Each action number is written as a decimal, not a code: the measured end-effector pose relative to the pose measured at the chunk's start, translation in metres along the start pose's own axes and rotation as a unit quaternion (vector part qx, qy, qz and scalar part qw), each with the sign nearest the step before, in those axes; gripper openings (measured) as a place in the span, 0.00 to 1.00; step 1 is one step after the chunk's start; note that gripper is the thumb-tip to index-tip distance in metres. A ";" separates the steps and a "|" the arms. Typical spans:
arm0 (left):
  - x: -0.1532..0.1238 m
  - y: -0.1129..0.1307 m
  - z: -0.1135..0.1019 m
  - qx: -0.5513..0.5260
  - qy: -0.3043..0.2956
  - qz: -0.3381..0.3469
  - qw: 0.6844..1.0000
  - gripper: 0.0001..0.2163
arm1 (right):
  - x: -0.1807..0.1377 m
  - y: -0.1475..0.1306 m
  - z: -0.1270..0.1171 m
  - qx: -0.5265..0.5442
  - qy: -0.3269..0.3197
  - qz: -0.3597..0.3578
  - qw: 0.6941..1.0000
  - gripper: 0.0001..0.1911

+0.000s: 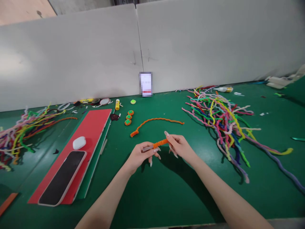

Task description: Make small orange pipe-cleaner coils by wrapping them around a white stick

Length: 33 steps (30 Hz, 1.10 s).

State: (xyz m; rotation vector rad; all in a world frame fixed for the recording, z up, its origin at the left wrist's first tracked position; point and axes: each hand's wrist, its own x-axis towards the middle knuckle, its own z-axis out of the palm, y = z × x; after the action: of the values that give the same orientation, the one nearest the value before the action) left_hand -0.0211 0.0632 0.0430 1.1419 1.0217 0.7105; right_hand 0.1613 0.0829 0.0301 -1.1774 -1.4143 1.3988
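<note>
My left hand [143, 153] is closed on a short pale, flat-looking stick [148, 148]. Around that stick runs an orange pipe cleaner [160, 143], wound in tight coils. At the coil's right end, the thumb and fingers of my right hand [179, 145] pinch the orange fuzzy wire; its tip is hidden by the fingers. Just beyond my hands lies another orange pipe cleaner [158, 119], curved, with a coiled end [134, 134] at its left. Further left are several small orange coiled rounds with green tops [129, 117].
Loose coloured pipe cleaners [221, 124] spread on the right, and another pile [26, 130] on the left. A phone [63, 178] and a white earbud case [79, 143] rest on red board [95, 124]. A glue stick [117, 104] and a propped, blurred screen [146, 84] stand at the back.
</note>
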 end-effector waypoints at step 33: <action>-0.001 -0.002 -0.003 -0.028 -0.029 -0.032 0.999 0.12 | 0.001 0.001 -0.002 -0.016 -0.017 -0.040 0.999 0.16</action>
State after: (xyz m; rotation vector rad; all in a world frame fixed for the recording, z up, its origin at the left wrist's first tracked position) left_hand -0.0246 0.0633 0.0406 1.0711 0.9805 0.6477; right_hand 0.1632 0.0841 0.0296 -1.1091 -1.4955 1.3518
